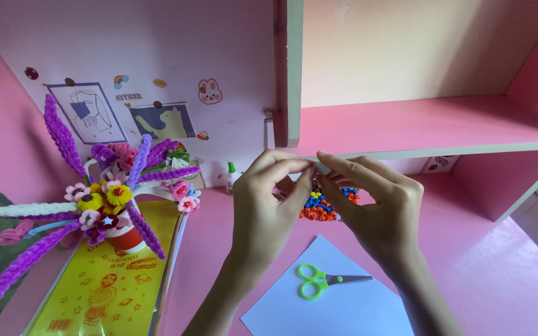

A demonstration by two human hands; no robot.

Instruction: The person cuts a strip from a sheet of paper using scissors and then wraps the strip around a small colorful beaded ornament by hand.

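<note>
My left hand and my right hand are raised above the pink desk, fingertips pinched together on a small thin strip that is mostly hidden between them. Behind the hands lies a pile of small colourful paper stars in orange, blue and yellow. Below the hands a pair of green-handled scissors rests on a pale blue sheet of paper.
A bouquet of purple, pink and yellow pipe-cleaner flowers stands on a yellow book at the left. A small white glue bottle stands by the back wall. A pink shelf overhangs the desk at the right.
</note>
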